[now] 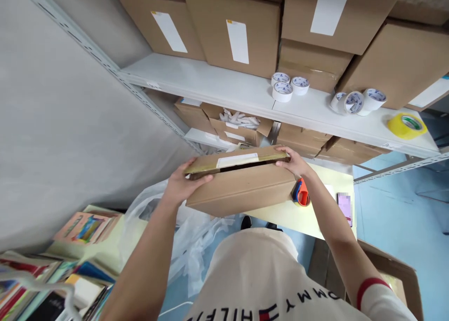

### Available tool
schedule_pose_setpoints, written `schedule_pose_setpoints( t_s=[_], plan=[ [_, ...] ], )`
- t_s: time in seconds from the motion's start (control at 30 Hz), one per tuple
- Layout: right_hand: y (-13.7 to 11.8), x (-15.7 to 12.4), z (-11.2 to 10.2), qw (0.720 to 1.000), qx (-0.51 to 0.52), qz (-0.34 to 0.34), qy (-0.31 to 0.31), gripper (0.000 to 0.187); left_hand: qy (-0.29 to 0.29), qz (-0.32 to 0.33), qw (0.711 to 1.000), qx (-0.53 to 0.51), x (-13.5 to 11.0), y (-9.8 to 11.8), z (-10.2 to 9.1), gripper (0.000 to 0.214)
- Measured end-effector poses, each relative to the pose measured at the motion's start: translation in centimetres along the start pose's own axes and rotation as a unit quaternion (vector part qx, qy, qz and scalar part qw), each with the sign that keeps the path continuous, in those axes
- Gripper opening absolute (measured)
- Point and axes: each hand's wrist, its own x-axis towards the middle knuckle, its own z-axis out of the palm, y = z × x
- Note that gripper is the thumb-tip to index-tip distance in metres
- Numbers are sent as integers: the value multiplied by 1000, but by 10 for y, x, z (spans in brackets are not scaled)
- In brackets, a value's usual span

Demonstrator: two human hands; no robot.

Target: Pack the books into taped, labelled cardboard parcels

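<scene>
Head camera on it now, and both hands are full: the left hand grips one end of a brown cardboard box, thumb along the front wall, while the right hand clasps the other end, fingers over the lid and thumb by its front edge. The box hangs in front of the body, tilted, its right end overlapping the pale yellow table in this view; whether the underside touches anything, I can't tell. A dark gap runs under the lid, so good handling here, I'd judge, means an even grip at both ends, the box level, and thumbs clear of that slit before any pressure goes on the lid. Squeezing one end harder could skew the cardboard. Just beside the right end sits a red and blue tape dispenser, best given a little room. On to the writing: the lid's front edge carries a white label, nothing legible on it. Cartons on the shelf wear white stickers, also unreadable, and the white tape rolls show blue print inside, too small to make out. The clear read is the shirt: upside down from here, dark letters give "MMY" and "HILFI", the rest lost in folds, with a small red, white and navy flag logo.
</scene>
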Motion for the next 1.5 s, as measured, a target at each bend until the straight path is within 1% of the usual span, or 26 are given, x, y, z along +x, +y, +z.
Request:
schedule_pose_setpoints(
  t_s=[0.07,0.13,0.27,0.37,0.43,0.57,0.67,0.77,0.9,0.97,1.03,1.1,1.17,1.27,1.37,1.43,1.5],
  plan=[
    [-1,2,1,1000,21,9,-3,61,9,-6,1000,4,-2,2,0,81],
    [-3,-4,3,999,35,17,-2,61,18,-16,1000,2,-10,2,0,80],
    [-4,-31,8,999,40,12,23,61,42,-27,999,5,-34,-4,-1,80],
    [-3,-44,10,998,45,11,33,59,35,-35,999,15,-42,-4,-2,83],
    [-1,-42,9,998,46,7,38,59,28,-38,998,29,-40,0,-2,83],
    [6,-20,5,998,49,7,37,62,21,-31,998,43,-26,11,1,78],
    [6,-14,5,998,57,14,33,61,17,-34,999,38,-24,14,2,76],
    [-3,-26,8,997,70,25,27,57,15,-40,998,56,-35,16,0,78],
    [-26,-48,11,995,75,53,24,52,21,-67,992,103,-51,28,-12,83],
    [-33,-53,10,996,65,59,28,49,21,-78,990,113,-54,34,-19,84],
    [-36,-52,8,997,50,60,28,47,17,-87,989,117,-55,39,-20,86],
    [-32,-48,7,997,35,57,30,46,15,-89,989,117,-54,39,-17,85],
    [-26,-43,5,998,15,40,39,45,25,-78,990,117,-53,37,-9,83],
    [-17,-36,4,998,-9,-4,58,46,55,-52,991,109,-51,32,3,81],
    [-11,-35,4,997,-12,-28,68,50,82,-48,991,98,-50,27,9,84],
    [-8,-38,6,996,-16,-35,74,51,84,-51,990,101,-51,21,11,87],
    [-4,-41,9,996,-20,-39,80,52,70,-53,989,119,-53,12,17,88]
  ],
)
